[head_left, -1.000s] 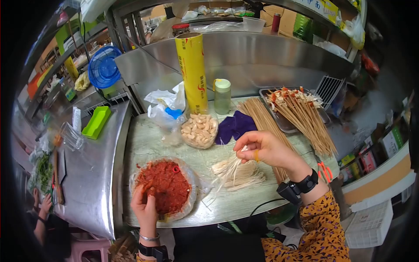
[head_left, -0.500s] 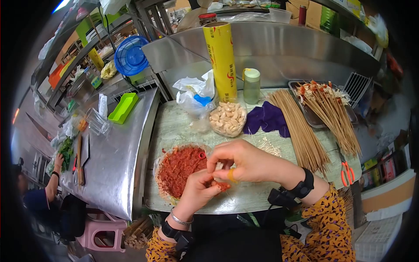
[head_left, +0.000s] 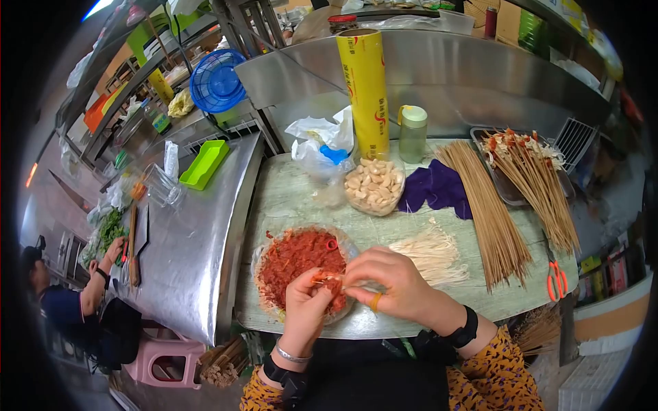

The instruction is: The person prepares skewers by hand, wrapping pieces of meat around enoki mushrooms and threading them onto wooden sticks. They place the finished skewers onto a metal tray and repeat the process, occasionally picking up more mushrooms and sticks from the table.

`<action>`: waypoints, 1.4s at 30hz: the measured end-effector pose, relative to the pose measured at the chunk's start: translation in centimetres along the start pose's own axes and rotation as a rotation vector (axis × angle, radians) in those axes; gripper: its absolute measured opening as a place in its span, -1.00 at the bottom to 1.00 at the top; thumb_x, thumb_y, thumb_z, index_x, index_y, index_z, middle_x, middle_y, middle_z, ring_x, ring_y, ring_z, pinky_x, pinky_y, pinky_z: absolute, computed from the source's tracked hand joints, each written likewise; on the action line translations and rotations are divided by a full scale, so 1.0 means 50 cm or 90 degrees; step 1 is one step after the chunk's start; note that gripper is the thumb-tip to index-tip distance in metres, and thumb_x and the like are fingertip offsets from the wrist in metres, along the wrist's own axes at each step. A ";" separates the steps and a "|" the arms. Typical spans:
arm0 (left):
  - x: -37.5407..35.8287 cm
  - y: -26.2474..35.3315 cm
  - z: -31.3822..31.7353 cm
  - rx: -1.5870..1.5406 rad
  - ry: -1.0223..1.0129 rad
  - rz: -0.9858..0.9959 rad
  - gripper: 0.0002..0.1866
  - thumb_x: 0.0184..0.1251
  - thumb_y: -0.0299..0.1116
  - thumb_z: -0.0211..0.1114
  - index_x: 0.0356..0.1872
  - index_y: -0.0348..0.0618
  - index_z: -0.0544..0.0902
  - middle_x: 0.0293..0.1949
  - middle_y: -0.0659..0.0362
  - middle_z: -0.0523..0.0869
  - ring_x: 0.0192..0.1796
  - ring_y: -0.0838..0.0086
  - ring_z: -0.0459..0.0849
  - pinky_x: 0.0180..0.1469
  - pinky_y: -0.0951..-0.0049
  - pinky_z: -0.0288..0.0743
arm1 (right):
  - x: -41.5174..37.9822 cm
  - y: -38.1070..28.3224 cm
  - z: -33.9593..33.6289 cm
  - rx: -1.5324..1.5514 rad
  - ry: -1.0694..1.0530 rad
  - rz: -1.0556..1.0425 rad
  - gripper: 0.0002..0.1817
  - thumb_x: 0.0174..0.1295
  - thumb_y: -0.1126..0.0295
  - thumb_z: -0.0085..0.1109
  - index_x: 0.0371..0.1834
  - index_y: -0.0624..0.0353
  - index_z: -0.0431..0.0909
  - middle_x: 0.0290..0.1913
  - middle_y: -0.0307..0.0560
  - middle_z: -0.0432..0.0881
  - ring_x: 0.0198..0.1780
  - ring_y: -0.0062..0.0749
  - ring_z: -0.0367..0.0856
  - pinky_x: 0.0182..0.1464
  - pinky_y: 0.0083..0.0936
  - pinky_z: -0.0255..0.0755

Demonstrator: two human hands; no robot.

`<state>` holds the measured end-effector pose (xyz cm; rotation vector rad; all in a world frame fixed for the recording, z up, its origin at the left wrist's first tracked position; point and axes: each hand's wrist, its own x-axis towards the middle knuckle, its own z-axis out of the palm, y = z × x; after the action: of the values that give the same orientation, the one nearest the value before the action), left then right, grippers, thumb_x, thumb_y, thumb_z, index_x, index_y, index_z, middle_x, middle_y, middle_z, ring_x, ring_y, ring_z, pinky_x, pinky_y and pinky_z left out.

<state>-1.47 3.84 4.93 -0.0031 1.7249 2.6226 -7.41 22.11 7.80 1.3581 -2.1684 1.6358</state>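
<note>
My left hand [head_left: 306, 301] and my right hand [head_left: 389, 285] meet over the near edge of a plate of red minced filling [head_left: 291, 255]. Between the fingers of both hands is a small bundle of enoki mushrooms smeared with the red filling [head_left: 329, 279]. A loose pile of pale enoki mushrooms [head_left: 433, 250] lies on the table just right of my right hand. A heap of bare bamboo skewers [head_left: 484, 205] lies further right.
A bag of garlic cloves [head_left: 372, 186], a purple cloth [head_left: 437, 188], a yellow cling-film roll [head_left: 363, 89] and a green-lidded jar [head_left: 412, 133] stand behind. A tray of finished skewers [head_left: 528, 164] sits at the right, orange scissors [head_left: 555, 279] near the edge. Another person [head_left: 68, 308] works at far left.
My right hand carried a mushroom bundle from the pile to the plate, my left hand left the filling and joined it, and both now hold the bundle closer to me. The camera shifted.
</note>
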 end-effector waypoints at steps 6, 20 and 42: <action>-0.002 0.002 0.015 -0.112 0.113 0.058 -0.79 0.26 -0.60 0.13 -0.09 -0.32 0.51 -0.18 0.14 0.64 -0.15 0.56 0.61 -0.08 0.56 0.50 | -0.053 0.038 0.046 0.277 0.069 0.235 -0.15 -0.10 0.47 0.43 0.33 0.13 0.19 0.21 -0.13 0.31 0.13 -0.43 0.42 0.07 -0.45 0.39; -0.033 -0.029 -0.002 0.229 0.062 0.150 -0.76 0.22 -0.58 0.19 -0.08 -0.34 0.49 -0.25 0.21 0.60 -0.21 0.57 0.59 -0.22 0.63 0.49 | -0.064 0.039 0.078 0.707 0.067 0.398 -0.31 0.00 0.55 0.36 0.26 0.22 0.30 -0.07 -0.29 0.52 -0.06 -0.61 0.49 0.02 -0.67 0.40; -0.037 -0.026 0.018 0.008 0.039 0.039 -0.80 0.25 -0.58 0.18 -0.11 -0.29 0.48 -0.27 0.21 0.60 -0.32 0.66 0.56 -0.31 0.66 0.45 | -0.060 0.024 0.066 0.422 0.081 0.157 -0.55 -0.08 0.54 0.41 -0.03 0.17 0.55 -0.06 -0.23 0.48 -0.03 -0.52 0.48 0.05 -0.61 0.35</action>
<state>0.39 5.18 4.11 -0.0317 1.7878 2.6818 -5.09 21.18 3.90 1.0721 -1.8479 2.6132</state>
